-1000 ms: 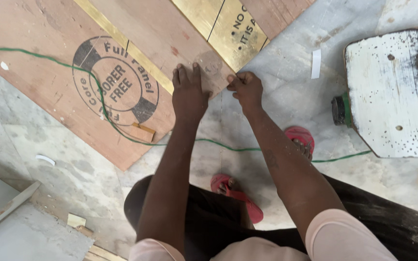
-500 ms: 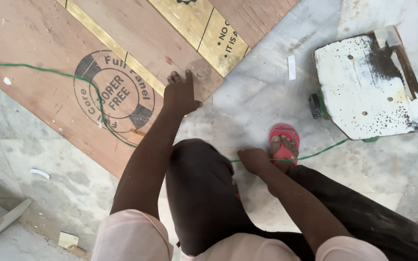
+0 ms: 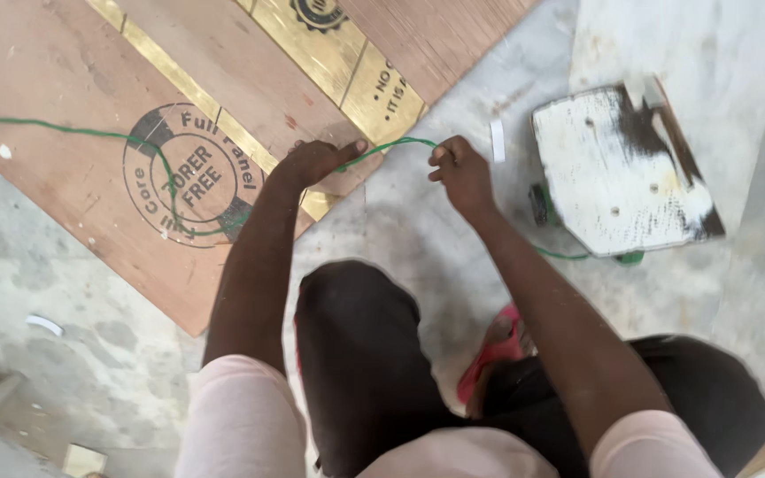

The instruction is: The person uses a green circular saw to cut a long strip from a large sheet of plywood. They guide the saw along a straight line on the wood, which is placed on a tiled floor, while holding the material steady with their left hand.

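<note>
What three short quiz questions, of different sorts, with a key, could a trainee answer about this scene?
1. True or false: both hands grip the green cord.
2. Multiple choice: the left hand rests over (A) the white painted board, (B) the corner of the plywood sheet, (C) the red sandal.
3. Short answer: what lies on the floor just beyond the right hand?

Key
1. True: each hand pinches the cord, which arcs between them.
2. B: it is at the edge of the plywood sheet.
3. A white painted board with small holes and dark smears. The red sandal is nearer the person's legs.
</note>
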